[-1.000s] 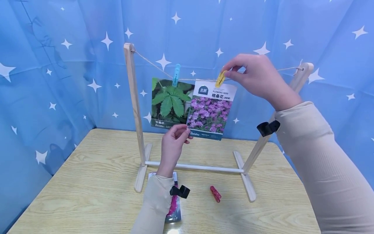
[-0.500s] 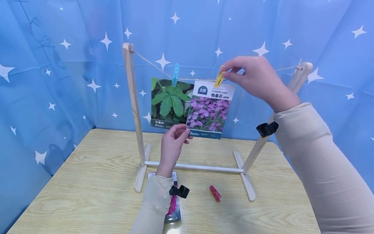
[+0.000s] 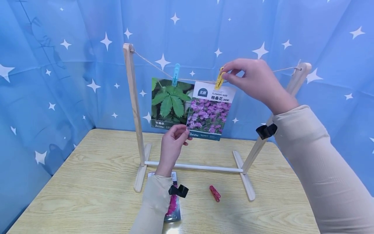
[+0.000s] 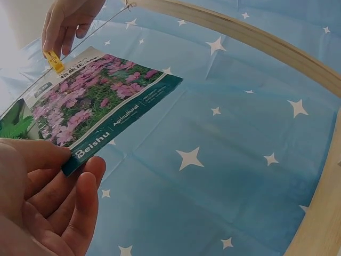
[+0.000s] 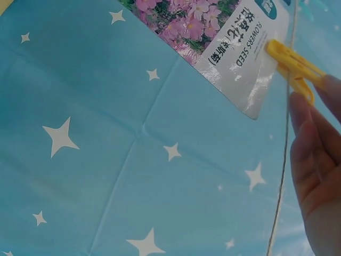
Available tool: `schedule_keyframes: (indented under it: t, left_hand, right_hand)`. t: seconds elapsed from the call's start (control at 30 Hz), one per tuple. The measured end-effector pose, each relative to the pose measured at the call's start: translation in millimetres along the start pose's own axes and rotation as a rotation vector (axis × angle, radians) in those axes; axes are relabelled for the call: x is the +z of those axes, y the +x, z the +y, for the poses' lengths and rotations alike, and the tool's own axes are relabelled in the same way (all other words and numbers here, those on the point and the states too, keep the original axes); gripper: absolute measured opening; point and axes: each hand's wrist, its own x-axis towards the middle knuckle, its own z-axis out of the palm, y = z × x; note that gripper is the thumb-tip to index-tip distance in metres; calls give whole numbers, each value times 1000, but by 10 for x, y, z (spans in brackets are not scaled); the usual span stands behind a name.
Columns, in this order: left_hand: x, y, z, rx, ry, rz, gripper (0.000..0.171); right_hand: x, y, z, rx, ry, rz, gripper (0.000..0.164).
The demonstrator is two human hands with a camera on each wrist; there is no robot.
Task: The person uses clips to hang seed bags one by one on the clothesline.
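Note:
A seed packet with pink flowers (image 3: 208, 112) hangs at the string (image 3: 201, 80), its top edge under a yellow clothespin (image 3: 219, 79). My right hand (image 3: 252, 81) pinches the clothespin's upper end between thumb and fingers; in the right wrist view the yellow clothespin (image 5: 293, 64) sits across the string and the packet's white top. Lower down, my left hand (image 3: 174, 141) pinches the packet's bottom left corner between thumb and fingers, clearest in the left wrist view. Beside it, partly behind, a green-leaf seed packet (image 3: 169, 104) hangs from a blue clothespin (image 3: 176, 74).
A wooden frame with a left post (image 3: 134, 104) and a right post (image 3: 292, 87) carries the string, and a white bar (image 3: 198, 167) joins its feet. On the table (image 3: 87, 182) lie a red clothespin (image 3: 215, 193) and another packet (image 3: 173, 211), partly under my left forearm.
My right hand, the yellow clothespin and the packet's top have sunk slightly over the last half second. My left hand stays at the packet's lower corner.

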Motion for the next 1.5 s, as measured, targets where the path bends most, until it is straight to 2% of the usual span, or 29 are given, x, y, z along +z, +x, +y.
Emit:
schedule_keyframes:
  t: [0.43,0.67,0.73,1.2,1.5]
  left_hand:
    - [-4,11,-31,-18,31,-49,24]
    - [-21,72,-219,-25,97,-40,26]
    - [-12,69,-225,-7,127,-32,26]
    - [9,47,-218,34,242,-47,25]
    - [23,15,-168,53,320,-22,25]
  right_hand:
    - [43,-10,55,-48,15,18,23]
    - [78,-51,76,-45,35,38,22]
    - [93,-62,78,-46,37,50,22]
    - [219,-204,82,-150,54,224,30]
    - [270,-344,110,-142,92,281,27]
